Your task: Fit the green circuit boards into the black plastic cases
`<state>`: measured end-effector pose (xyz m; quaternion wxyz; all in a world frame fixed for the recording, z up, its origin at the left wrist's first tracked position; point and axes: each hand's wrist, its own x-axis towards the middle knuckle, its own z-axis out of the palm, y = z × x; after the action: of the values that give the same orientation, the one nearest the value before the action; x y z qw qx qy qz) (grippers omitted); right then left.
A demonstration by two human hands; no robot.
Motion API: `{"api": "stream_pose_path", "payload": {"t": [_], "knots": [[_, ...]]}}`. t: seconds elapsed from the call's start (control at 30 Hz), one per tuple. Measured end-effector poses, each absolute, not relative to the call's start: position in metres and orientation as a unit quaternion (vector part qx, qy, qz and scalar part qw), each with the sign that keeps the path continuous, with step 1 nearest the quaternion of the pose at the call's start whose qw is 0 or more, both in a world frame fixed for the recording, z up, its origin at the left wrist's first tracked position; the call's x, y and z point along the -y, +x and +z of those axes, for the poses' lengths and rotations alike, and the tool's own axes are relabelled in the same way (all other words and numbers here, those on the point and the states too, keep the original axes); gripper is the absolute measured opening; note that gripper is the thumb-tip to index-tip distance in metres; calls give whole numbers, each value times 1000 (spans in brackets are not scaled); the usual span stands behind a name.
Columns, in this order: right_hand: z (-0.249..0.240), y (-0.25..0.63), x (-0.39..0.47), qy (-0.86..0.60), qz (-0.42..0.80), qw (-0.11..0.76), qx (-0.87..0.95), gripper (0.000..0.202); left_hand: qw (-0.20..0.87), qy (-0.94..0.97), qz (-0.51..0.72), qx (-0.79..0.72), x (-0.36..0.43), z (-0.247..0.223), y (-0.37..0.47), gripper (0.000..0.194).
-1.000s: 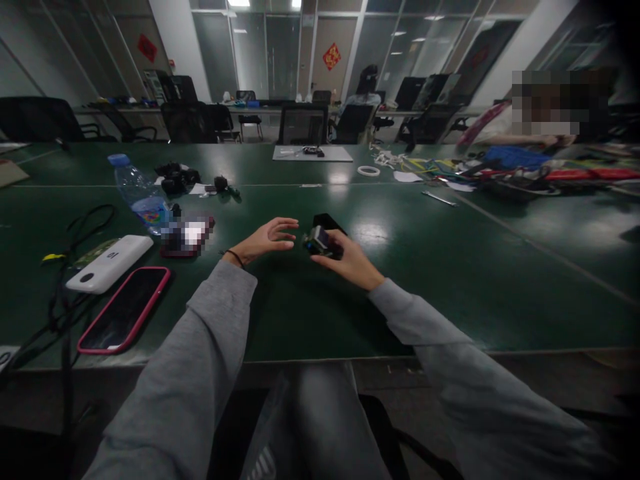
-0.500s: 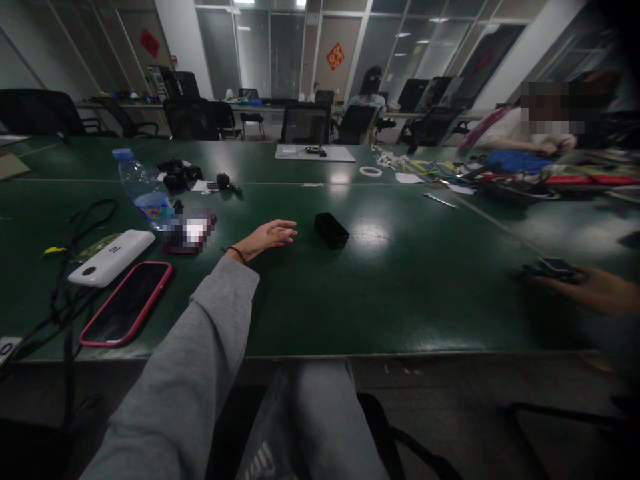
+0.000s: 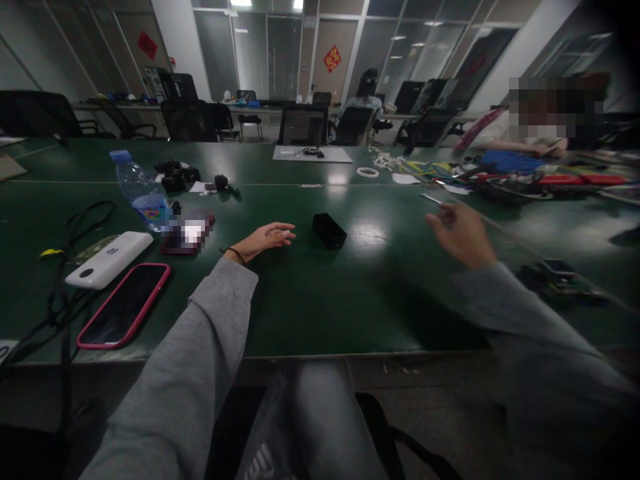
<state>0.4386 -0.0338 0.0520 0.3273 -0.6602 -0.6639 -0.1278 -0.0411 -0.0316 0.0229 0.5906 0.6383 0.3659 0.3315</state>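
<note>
My left hand rests over the green table with its fingers stretched out, holding nothing. Just right of its fingertips, apart from them, lies a small black open box. Farther right, my right hand is raised above the table, slightly blurred, its thumb and fingers apart with nothing seen in them. Nearest to it is a metal wrench, whose far end shows just beyond the fingers; the rest is hidden by the hand. A small circuit-board device with a dark screen lies right of my right forearm.
On the left are a plastic bottle, a white power bank, a pink-cased phone and black cables. A white ring and tangled wires lie toward the back right. A person sits beyond them.
My right hand has let go of the circuit-board device at the right and moved left and away from me, toward the wrench. My left hand has stayed in place.
</note>
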Motion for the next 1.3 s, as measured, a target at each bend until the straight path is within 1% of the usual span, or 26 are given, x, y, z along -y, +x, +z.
{"api": "stream_pose_path", "payload": {"t": [0.03, 0.1, 0.17, 0.23, 0.27, 0.3, 0.37, 0.43, 0.47, 0.53, 0.6, 0.73, 0.83, 0.93, 1.0, 1.13, 1.23, 1.3], "knots": [[46, 395, 30, -638, -60, 352, 682, 52, 590, 638, 331, -367, 32, 23, -41, 55], [28, 318, 26, -600, 43, 383, 701, 60, 590, 637, 331, -370, 34, 24, -40, 55], [10, 261, 27, -567, 81, 390, 721, 70, 590, 632, 335, -375, 35, 26, -39, 55], [-1, 227, 29, -546, 121, 409, 721, 64, 587, 622, 347, -384, 35, 26, -38, 56], [-3, 219, 30, -540, 169, 428, 705, 58, 585, 619, 356, -386, 34, 26, -37, 57], [-2, 213, 31, -532, 242, 452, 674, 51, 578, 615, 369, -389, 34, 26, -37, 60], [3, 211, 32, -492, 438, 488, 572, 36, 558, 611, 401, -393, 31, 26, -35, 68], [12, 213, 35, -424, 622, 481, 449, 26, 564, 610, 413, -372, 29, 25, -33, 77], [17, 214, 37, -395, 685, 465, 397, 25, 574, 611, 411, -358, 29, 24, -31, 80], [22, 215, 43, -360, 761, 425, 332, 29, 597, 610, 403, -330, 30, 23, -28, 84], [24, 214, 49, -336, 796, 395, 312, 34, 618, 600, 400, -314, 32, 23, -25, 84], [21, 214, 54, -312, 803, 360, 359, 38, 641, 563, 404, -329, 34, 20, -21, 76], [18, 212, 55, -328, 763, 346, 437, 38, 643, 531, 427, -349, 33, 17, -17, 69], [16, 205, 57, -338, 719, 334, 508, 46, 633, 514, 454, -358, 33, 16, -13, 67], [15, 200, 57, -349, 680, 348, 543, 51, 621, 514, 469, -360, 34, 18, -11, 64], [12, 194, 59, -421, 536, 428, 593, 58, 600, 524, 480, -368, 35, 19, -8, 64], [9, 191, 64, -445, 378, 444, 680, 71, 591, 544, 469, -368, 37, 17, -3, 67], [8, 191, 72, -446, 273, 449, 725, 69, 597, 558, 451, -358, 41, 17, 0, 68]]}}
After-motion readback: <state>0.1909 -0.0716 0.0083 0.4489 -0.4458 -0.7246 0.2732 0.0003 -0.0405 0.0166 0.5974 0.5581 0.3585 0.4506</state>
